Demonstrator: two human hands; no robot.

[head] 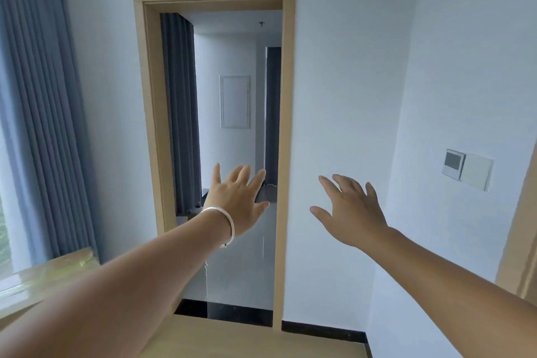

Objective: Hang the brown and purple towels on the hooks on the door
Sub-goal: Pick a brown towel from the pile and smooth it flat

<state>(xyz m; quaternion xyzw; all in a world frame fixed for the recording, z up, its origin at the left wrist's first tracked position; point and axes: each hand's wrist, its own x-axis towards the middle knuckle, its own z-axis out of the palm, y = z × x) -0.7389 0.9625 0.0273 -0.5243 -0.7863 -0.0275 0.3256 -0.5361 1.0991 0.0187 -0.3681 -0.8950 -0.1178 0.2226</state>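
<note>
door frame (283,125) open at 12 o'clock, free passage between its edges | left hand (236,200) at 11, right hand (353,212) at 1, both raised, fingers spread wide, holding nothing | towels, hooks: not in view

I face an open doorway with a tan wooden door frame (146,113) filling the centre of the frame, top to bottom. No towel, hook or door leaf is in my view; a further room shows through the opening.
</note>
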